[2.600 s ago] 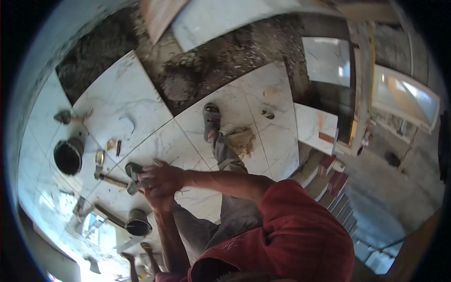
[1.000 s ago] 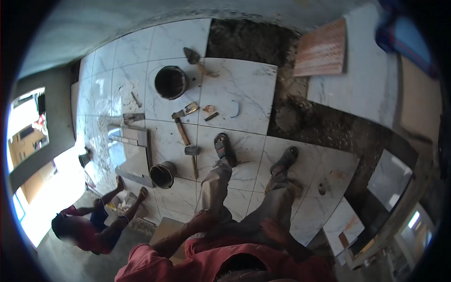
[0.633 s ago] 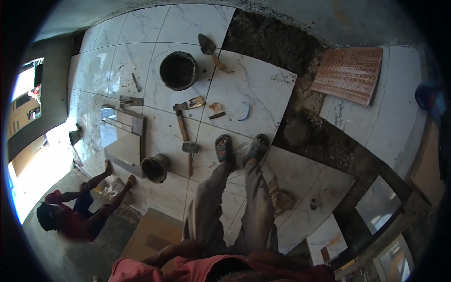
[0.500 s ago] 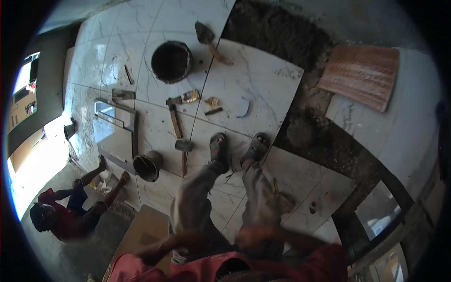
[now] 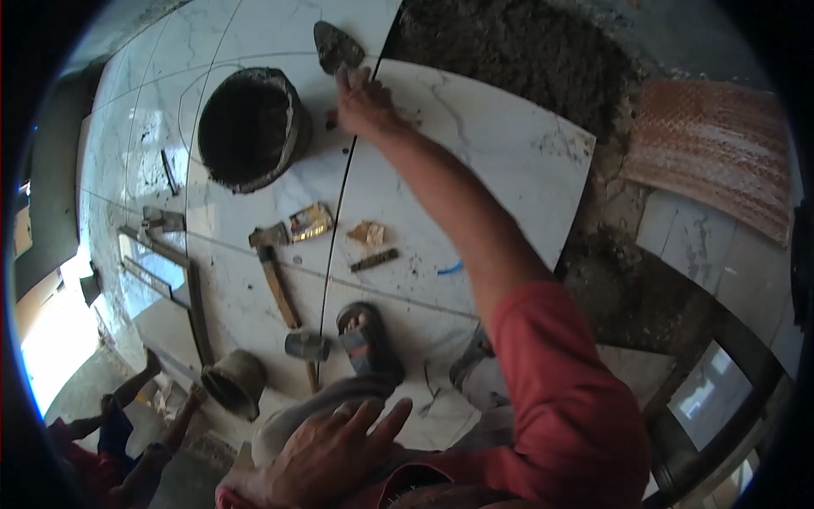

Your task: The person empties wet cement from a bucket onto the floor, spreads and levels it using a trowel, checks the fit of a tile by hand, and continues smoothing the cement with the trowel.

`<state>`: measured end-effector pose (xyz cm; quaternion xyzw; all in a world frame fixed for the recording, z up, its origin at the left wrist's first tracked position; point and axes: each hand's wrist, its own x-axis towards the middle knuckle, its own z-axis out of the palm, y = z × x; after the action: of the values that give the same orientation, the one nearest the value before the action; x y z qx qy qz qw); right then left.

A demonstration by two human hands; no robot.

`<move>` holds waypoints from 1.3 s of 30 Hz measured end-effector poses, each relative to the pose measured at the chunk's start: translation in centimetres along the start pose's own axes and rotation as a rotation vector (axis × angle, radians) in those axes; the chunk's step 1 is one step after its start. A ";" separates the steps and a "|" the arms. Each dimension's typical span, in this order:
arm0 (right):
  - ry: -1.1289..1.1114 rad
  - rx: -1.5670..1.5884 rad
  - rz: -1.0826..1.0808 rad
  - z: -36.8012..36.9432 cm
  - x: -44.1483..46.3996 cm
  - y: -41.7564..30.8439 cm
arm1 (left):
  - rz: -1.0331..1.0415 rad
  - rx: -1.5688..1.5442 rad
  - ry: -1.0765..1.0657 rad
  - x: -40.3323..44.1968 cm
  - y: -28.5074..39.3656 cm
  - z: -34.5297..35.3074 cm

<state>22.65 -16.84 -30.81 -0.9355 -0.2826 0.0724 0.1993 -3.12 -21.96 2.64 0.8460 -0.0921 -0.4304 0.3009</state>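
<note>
My right hand (image 5: 366, 103) is stretched far forward, its fingers closed around the handle of a trowel (image 5: 337, 47). The handle is mostly hidden beneath the hand; the mortar-smeared blade lies on the white marbled tiles. My left hand (image 5: 331, 450) rests on my left thigh, palm down with fingers spread and nothing in it. Left of the right hand stands a black bucket (image 5: 301, 127) with a dirty rim.
On the tiles lie a hammer (image 5: 276, 288), a mallet head (image 5: 307, 346), a gold packet (image 5: 310, 222) and a dark strip (image 5: 374, 260). Wet mortar (image 5: 517, 64) and a ridged red-brown tile (image 5: 710, 157) are to the right. Another person (image 5: 110, 458) sits lower left, near a smaller bucket (image 5: 235, 384).
I have bent forward, bringing the floor closer. My right hand has gone from my lap out to the trowel handle. My left hand has opened out over my thigh.
</note>
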 end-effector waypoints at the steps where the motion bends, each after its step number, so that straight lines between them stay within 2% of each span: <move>1: -0.061 -0.043 0.024 0.9 1.4 -0.2 | 0.002 -0.019 0.074 0.2 -0.2 -0.5; 2: -0.033 -0.048 0.008 2.3 2.7 0.3 | 0.003 -0.001 0.101 0.3 -0.7 -0.4; 4: -0.265 0.363 0.173 4.2 5.3 1.5 | 0.004 0.009 0.134 0.1 -1.1 -0.4; 6: -0.222 0.259 0.062 2.1 4.1 2.3 | 0.040 0.029 0.157 0.0 -1.2 -0.8; 9: -0.216 0.268 -0.051 -1.8 0.5 6.3 | 0.132 0.073 0.197 0.6 -1.0 -1.8; 11: -0.224 0.295 -0.056 -4.5 -2.3 10.3 | 0.325 0.094 0.308 2.1 -2.1 -2.5; 12: -0.219 0.302 -0.031 -5.6 -3.8 12.7 | 0.231 0.069 0.332 3.1 -3.2 -2.4; 14: -0.176 0.273 0.047 -7.3 -6.7 17.9 | 0.219 0.301 0.456 7.7 -7.7 -2.8; 15: -0.195 0.287 0.165 -8.9 -8.4 19.8 | 0.228 0.329 0.540 10.7 -10.2 -3.3; 16: -0.068 0.320 0.203 -9.0 -10.0 22.5 | 0.199 0.293 0.565 14.2 -12.1 -4.3; 17: -0.097 0.341 0.297 -10.5 -10.9 24.5 | 0.254 0.311 0.654 18.1 -15.3 -4.8; 20: -0.089 0.421 0.594 -15.4 -13.2 28.1 | 0.158 0.238 0.749 27.8 -24.6 -3.8; 22: -0.060 0.492 0.795 -17.1 -13.9 31.2 | -0.046 0.349 0.878 31.5 -28.4 -3.1; 23: -0.058 0.488 0.795 -18.0 -14.5 31.5 | -0.043 0.346 0.880 32.4 -29.1 -2.5; 25: -0.021 0.781 0.914 -19.4 -15.2 32.7 | -0.178 0.283 0.997 33.7 -30.7 -0.8; 26: -0.020 0.776 0.916 -18.7 -15.0 34.4 | -0.175 0.278 0.998 34.5 -31.9 0.2; 28: 0.109 0.180 0.831 -16.9 -13.9 36.5 | -0.187 0.327 1.168 35.4 -33.0 1.5; 32: 0.026 -0.084 0.679 -17.4 -14.1 35.5 | -0.219 0.324 1.150 35.1 -32.0 2.3; 34: -0.038 -0.341 0.477 -17.6 -14.4 36.6 | -0.175 0.277 1.256 35.4 -32.4 2.4; 37: -0.152 -0.298 0.518 -19.9 -13.5 36.0 | -0.126 0.255 1.288 35.3 -32.0 2.3; 39: -0.108 -0.402 0.496 -19.9 -12.2 39.1 | -0.145 0.257 1.268 35.2 -31.8 2.2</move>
<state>36.98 -60.00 -28.59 -0.9913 -0.0648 0.1113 -0.0284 13.47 -12.01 -40.73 0.9693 0.1100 0.1474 0.1633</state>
